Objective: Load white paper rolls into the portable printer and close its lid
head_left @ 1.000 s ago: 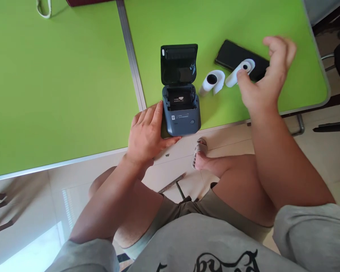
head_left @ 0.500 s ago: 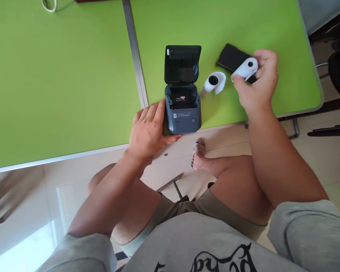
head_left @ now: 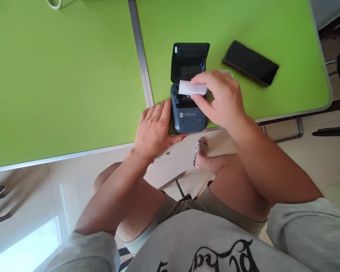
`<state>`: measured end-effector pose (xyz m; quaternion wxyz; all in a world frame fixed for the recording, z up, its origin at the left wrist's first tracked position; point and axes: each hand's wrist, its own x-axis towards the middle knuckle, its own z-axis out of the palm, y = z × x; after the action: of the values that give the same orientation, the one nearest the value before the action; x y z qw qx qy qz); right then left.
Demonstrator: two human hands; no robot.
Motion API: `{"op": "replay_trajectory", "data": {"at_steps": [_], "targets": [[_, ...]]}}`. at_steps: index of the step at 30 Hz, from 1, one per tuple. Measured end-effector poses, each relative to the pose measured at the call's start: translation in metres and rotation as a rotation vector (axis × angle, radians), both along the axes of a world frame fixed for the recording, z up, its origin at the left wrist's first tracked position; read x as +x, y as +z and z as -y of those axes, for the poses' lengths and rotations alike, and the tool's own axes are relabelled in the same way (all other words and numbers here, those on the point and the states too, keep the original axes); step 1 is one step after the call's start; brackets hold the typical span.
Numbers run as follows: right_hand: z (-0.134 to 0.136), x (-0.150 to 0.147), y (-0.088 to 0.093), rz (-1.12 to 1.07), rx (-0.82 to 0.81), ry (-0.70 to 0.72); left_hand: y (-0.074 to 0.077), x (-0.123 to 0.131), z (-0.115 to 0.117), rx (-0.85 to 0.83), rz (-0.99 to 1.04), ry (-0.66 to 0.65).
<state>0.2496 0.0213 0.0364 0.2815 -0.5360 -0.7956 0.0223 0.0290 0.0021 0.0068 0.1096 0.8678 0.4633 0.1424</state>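
A small dark-blue thermal label printer (head_left: pixel 189 122) stands at the table's front edge with its black lid (head_left: pixel 189 62) raised and its paper bay uncovered. My left hand (head_left: pixel 153 128) holds the printer's near left corner, fingers along the left side and thumb across the front. Pinched between the thumb and fingers of my right hand (head_left: pixel 223 96) is a white paper roll (head_left: pixel 188 87), lying sideways over the uncovered bay. A second paper roll (head_left: pixel 227 72) is mostly hidden behind my right hand; only a pale edge shows.
A black phone (head_left: pixel 251 63) lies on the green table (head_left: pixel 73 83), right of the printer. The table's metal seam (head_left: pixel 140 49) runs just left of the printer. A white loop (head_left: pixel 55 4) shows at the far left edge. My legs are below the table's front edge.
My right hand has carried the paper roll left from above the phone to over the printer's bay, uncovering the phone. My left hand keeps its place at the printer; the view has shifted slightly.
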Motion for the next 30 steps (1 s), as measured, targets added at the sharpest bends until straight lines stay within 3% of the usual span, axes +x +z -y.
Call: {"op": "replay_trajectory", "data": {"at_steps": [11, 17, 25, 27, 30], "targets": [[-0.006, 0.002, -0.002, 0.001, -0.056, 0.006, 0.003, 0.002, 0.002, -0.006, -0.017, -0.009], [0.006, -0.001, 0.008, -0.04, 0.033, 0.05, -0.002, 0.0, 0.002, 0.027, 0.06, -0.032], [0.026, -0.005, 0.006, -0.072, 0.064, 0.244, 0.004, -0.002, 0.004, 0.037, 0.043, -0.079], [0.024, -0.003, 0.006, -0.13, 0.092, 0.224, 0.007, -0.001, 0.004, 0.008, 0.024, -0.083], [0.02, -0.002, 0.007, -0.245, 0.106, 0.062, 0.01, -0.002, 0.004, -0.019, 0.0, -0.087]]}}
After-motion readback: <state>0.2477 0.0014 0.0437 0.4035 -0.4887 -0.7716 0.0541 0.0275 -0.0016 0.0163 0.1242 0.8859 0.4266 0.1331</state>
